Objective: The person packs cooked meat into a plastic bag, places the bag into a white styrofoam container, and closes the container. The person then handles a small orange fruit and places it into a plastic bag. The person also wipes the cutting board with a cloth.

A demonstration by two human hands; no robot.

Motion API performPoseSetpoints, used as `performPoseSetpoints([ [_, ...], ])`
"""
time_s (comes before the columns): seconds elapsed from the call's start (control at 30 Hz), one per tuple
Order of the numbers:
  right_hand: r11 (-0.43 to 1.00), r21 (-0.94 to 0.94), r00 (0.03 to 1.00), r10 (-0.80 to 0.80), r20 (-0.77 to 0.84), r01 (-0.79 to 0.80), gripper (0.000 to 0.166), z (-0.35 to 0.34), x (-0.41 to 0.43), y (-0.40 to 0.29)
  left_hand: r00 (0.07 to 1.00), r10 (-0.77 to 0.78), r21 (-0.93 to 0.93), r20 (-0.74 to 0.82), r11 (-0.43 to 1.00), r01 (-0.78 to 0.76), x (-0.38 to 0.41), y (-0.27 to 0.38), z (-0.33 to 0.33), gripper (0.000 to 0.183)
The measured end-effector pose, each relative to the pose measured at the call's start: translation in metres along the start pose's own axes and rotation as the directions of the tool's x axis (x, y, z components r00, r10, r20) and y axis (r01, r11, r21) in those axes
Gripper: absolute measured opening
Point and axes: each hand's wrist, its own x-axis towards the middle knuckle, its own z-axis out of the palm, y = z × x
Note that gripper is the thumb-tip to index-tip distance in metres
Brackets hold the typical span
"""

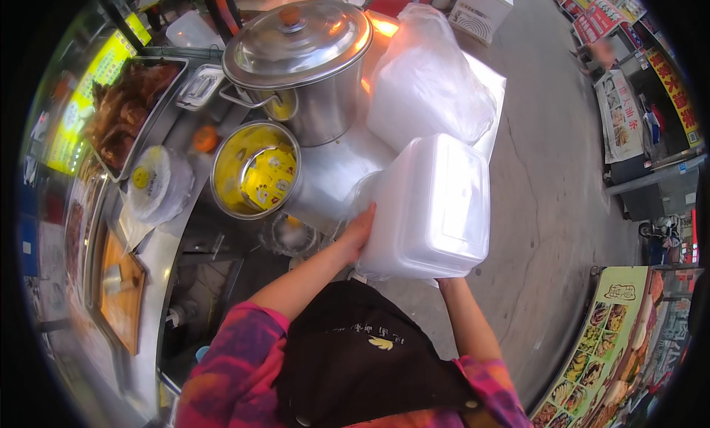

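A stack of translucent white plastic food containers, nested in one another, is held between my hands in front of my body. My left hand grips the side of the stack, beside some thin clear plastic film. My right hand is at the near lower edge of the stack, its fingers mostly hidden behind it. Just beyond stands a large clear plastic bag with white contents on the steel counter. To the left of the stack is a steel pot holding yellow printed packets.
A large lidded stockpot stands on the counter. Farther left are a tray of browned meat, a bagged stack of round lids and a wooden cutting board with a cleaver. A white box stands at the far end.
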Motion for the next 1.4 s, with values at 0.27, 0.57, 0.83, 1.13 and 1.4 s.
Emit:
performPoseSetpoints([
  [0.27, 0.971, -0.239, 0.994, -0.023, -0.107, -0.003, 0.039, 0.006, -0.034, 0.005, 0.967, 0.24, 0.161, -0.09, 0.961, -0.223, -0.004, -0.024, -0.009, 0.055],
  [0.57, 0.919, -0.393, 0.983, -0.083, -0.162, 0.013, 0.039, -0.001, -0.083, -0.064, 0.95, 0.304, 0.314, 0.066, 0.898, -0.309, -0.065, 0.055, 0.066, 0.067],
  [0.83, 0.903, -0.423, 0.993, 0.021, -0.115, -0.068, 0.038, 0.032, -0.069, -0.049, 0.59, 0.781, 0.38, 0.205, 0.492, -0.783, -0.111, 0.074, 0.072, 0.08],
  [1.13, 0.85, -0.476, 0.966, 0.258, 0.006, -0.224, 0.038, 0.128, -0.009, 0.028, -0.485, 0.688, 0.303, 0.54, -0.697, -0.65, -0.213, 0.131, 0.022, 0.064],
  [1.4, 0.803, -0.515, 0.914, 0.397, 0.083, -0.302, 0.038, 0.253, 0.05, 0.131, -0.399, 0.687, 0.397, 0.608, -0.698, -0.597, -0.282, 0.205, -0.079, 0.053],
])
